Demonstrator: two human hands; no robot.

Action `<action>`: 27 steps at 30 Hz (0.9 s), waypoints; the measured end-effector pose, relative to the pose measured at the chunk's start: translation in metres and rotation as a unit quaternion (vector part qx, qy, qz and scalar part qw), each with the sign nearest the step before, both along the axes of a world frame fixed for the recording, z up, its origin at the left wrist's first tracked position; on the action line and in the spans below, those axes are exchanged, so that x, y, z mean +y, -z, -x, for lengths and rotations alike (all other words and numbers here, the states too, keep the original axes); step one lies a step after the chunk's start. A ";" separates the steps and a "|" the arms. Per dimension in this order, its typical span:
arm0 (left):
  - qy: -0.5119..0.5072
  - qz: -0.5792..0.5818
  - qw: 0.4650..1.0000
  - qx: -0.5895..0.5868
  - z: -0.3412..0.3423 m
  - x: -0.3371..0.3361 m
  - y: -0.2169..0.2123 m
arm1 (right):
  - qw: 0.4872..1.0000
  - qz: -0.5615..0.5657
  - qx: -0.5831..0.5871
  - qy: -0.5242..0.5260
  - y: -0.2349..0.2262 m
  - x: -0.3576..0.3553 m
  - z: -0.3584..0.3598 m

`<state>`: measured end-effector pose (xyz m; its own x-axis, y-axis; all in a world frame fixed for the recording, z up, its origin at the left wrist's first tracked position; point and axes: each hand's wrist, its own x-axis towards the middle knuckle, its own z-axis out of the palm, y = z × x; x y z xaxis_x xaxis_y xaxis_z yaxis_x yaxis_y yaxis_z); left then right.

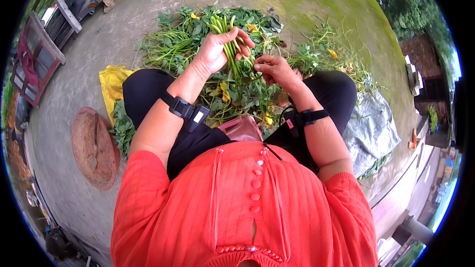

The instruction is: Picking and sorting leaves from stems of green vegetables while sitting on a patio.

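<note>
left hand (213,52) clamped on smooth green stalk bundle (228,39) | right hand (275,69) pinching one stalk's lower end

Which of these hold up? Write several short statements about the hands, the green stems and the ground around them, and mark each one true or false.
1. The left hand grips a bundle of green stems. True.
2. The right hand rests flat on the concrete. False: it is raised at the lower end of the stems, fingers pinching among them.
3. A pile of leafy greens lies on the ground in front of the person. True.
4. Both wrists are bare. False: each wears a black strap with a small device.
5. A round rusty cover lies on the ground to the person's left. True.
6. The yellow bag sits on the person's right. False: it lies by the left knee.
</note>
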<state>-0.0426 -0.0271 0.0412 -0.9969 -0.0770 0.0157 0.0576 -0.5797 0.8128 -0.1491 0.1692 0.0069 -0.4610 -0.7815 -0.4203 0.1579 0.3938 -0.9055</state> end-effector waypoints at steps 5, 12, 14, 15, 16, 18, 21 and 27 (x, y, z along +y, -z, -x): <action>-0.002 -0.039 0.998 -0.041 -0.002 -0.008 0.009 | 1.000 -0.007 -0.009 0.013 0.004 0.004 0.007; 0.005 -0.035 0.999 -0.026 -0.008 -0.017 0.010 | 0.993 -0.072 0.031 0.084 0.017 0.018 0.021; -0.007 -0.012 0.999 -0.035 -0.009 -0.022 0.007 | 0.989 -0.099 0.023 0.111 0.022 0.024 0.029; -0.008 -0.005 1.000 -0.021 -0.010 -0.025 0.006 | 0.986 -0.124 0.021 0.108 0.024 0.028 0.032; -0.012 0.001 1.000 -0.009 -0.012 -0.028 0.002 | 0.986 -0.123 0.020 0.107 0.016 0.027 0.027; -0.017 0.003 1.000 -0.008 -0.013 -0.031 0.001 | 0.995 -0.042 -0.038 0.078 0.001 0.026 0.015; -0.017 0.000 1.000 -0.024 -0.009 -0.026 0.000 | 0.996 -0.028 -0.088 0.019 0.003 0.021 0.011; -0.015 -0.008 1.000 -0.016 -0.004 -0.015 0.001 | 0.992 -0.057 -0.096 -0.059 0.007 0.011 0.005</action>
